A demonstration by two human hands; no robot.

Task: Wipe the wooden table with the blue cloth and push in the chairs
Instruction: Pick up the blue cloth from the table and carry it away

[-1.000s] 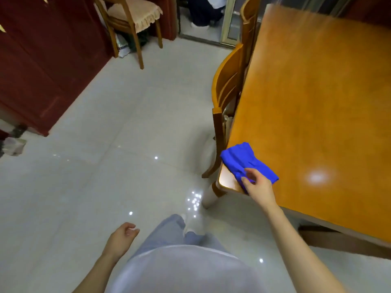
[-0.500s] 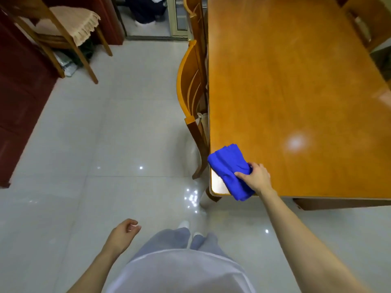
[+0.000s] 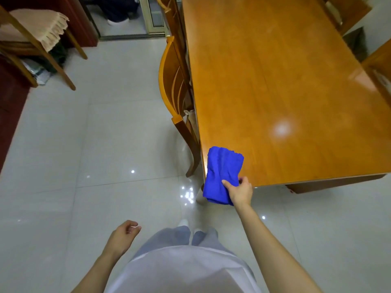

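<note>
The folded blue cloth lies over the near left corner of the glossy wooden table, its lower half hanging past the edge. My right hand grips the cloth's near end, thumb on top. My left hand hangs low beside my hip, fingers loosely curled, holding nothing. A wooden chair sits tucked against the table's left side, and a second chair stands behind it. Parts of other chairs show at the table's right side.
A separate chair with a beige fringed cushion stands at the far left near a dark red cabinet. Pale glossy floor tiles spread left of the table. A doorway lies beyond.
The view has swung right so the table now runs straight ahead. My right hand has drawn the cloth toward me, its near end now hanging off the corner. My left hand stays low.
</note>
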